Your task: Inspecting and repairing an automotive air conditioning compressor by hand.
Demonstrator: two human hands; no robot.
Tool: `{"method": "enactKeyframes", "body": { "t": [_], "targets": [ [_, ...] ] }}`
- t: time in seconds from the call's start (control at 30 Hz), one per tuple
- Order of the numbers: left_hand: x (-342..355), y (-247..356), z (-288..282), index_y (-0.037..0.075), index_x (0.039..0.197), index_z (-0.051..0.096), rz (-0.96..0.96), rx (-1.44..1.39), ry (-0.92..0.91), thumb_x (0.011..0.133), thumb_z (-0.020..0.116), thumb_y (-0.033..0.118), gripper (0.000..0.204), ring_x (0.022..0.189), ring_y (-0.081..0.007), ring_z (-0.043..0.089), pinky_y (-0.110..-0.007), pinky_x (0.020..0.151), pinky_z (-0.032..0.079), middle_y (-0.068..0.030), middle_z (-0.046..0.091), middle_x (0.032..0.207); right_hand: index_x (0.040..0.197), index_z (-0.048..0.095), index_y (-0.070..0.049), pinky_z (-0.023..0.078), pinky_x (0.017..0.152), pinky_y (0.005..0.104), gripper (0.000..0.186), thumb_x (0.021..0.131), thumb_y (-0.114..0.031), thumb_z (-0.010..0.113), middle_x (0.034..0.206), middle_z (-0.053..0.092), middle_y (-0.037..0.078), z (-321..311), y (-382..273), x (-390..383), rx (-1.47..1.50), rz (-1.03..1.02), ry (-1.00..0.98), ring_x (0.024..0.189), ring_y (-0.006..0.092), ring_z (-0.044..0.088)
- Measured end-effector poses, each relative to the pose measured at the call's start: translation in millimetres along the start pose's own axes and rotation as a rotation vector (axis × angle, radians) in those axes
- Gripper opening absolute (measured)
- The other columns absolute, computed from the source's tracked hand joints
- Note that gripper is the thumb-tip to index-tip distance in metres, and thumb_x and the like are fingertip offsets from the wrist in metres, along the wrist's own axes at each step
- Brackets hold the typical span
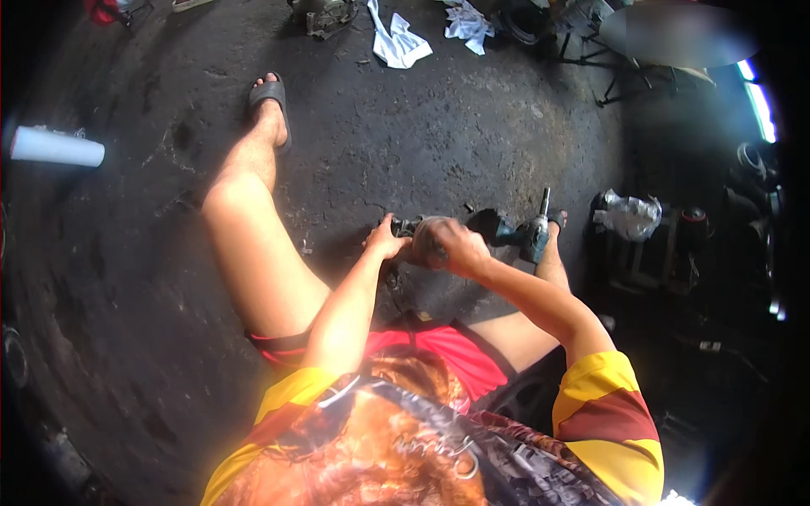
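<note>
Between my bare legs, just above the floor, is a greasy metal machine part (429, 244) with a rounded, greyish body. My left hand (386, 243) grips its darker left end, with the thumb and a finger showing. Curled over the rounded body from the right is my right hand (462, 247), its fingers somewhat blurred by motion. The exact kind of part cannot be made out, and the hands hide much of it. Right of my right hand, a teal and black cordless impact wrench (531, 238) stands by my right foot, its metal socket pointing up.
White rags (398, 40) lie on the dark, stained floor (380, 118) ahead, near a greasy metal assembly (325, 15). A white roll (57, 147) is at the far left. To the right are a silvery crumpled wrapping (631, 217) and a dark can (693, 226).
</note>
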State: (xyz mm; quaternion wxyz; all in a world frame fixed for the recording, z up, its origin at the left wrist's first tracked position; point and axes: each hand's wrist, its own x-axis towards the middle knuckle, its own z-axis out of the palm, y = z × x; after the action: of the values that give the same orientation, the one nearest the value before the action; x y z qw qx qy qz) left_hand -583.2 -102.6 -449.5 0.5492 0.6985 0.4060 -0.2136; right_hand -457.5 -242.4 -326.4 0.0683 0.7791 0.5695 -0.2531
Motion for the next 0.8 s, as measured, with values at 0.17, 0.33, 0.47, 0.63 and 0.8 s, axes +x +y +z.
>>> {"method": "enactKeyframes", "body": {
  "t": [0.17,0.33,0.47,0.63,0.8],
  "targets": [
    [40,-48,17,0.007,0.138,0.035,0.108,-0.299,0.111,0.061,0.082,0.026,0.092,0.119,-0.0256,0.05,-0.036,0.099,0.039,-0.0165,0.051,0.129,0.079,0.065,0.005,0.052,0.047,0.0324,0.069,0.088,-0.059,0.042,0.071,0.066,0.017,8,43,-4,0.623,0.733,-0.704,0.052,0.026,0.064],
    [34,-51,7,0.008,0.138,0.032,0.077,-0.361,-0.059,0.061,0.082,0.024,0.093,0.117,-0.0241,0.049,-0.035,0.098,0.04,-0.0151,0.05,0.128,0.07,0.066,0.0,0.054,0.061,0.0392,0.047,0.087,-0.042,0.053,0.068,0.065,0.015,19,-2,-43,-0.022,0.437,-0.18,0.064,0.0296,0.066],
    [27,-44,-4,0.011,0.139,0.031,0.088,-0.331,-0.059,0.06,0.082,0.027,0.096,0.118,-0.0263,0.048,-0.035,0.099,0.039,-0.0171,0.05,0.128,0.125,0.05,-0.015,0.045,0.09,0.0434,0.052,0.075,-0.021,0.063,0.132,0.044,0.02,-4,-19,-30,-0.04,0.161,0.03,0.119,0.0337,0.047],
    [27,-39,-8,0.009,0.139,0.031,0.104,-0.316,-0.089,0.059,0.082,0.028,0.097,0.119,-0.0268,0.049,-0.036,0.1,0.038,-0.0175,0.05,0.129,0.137,0.033,-0.027,0.04,0.095,0.0497,0.071,0.073,-0.014,0.061,0.146,0.023,0.014,-8,-12,3,-0.391,-0.523,0.115,0.131,0.0358,0.03],
    [34,-36,-6,0.008,0.138,0.033,0.104,-0.294,-0.065,0.058,0.083,0.028,0.096,0.117,-0.0272,0.049,-0.035,0.099,0.039,-0.018,0.05,0.127,0.136,0.034,-0.013,0.047,0.086,0.0462,0.059,0.084,-0.028,0.058,0.136,0.04,0.017,-9,-45,17,0.002,0.145,-0.031,0.114,0.0392,0.05]
  ]
}}
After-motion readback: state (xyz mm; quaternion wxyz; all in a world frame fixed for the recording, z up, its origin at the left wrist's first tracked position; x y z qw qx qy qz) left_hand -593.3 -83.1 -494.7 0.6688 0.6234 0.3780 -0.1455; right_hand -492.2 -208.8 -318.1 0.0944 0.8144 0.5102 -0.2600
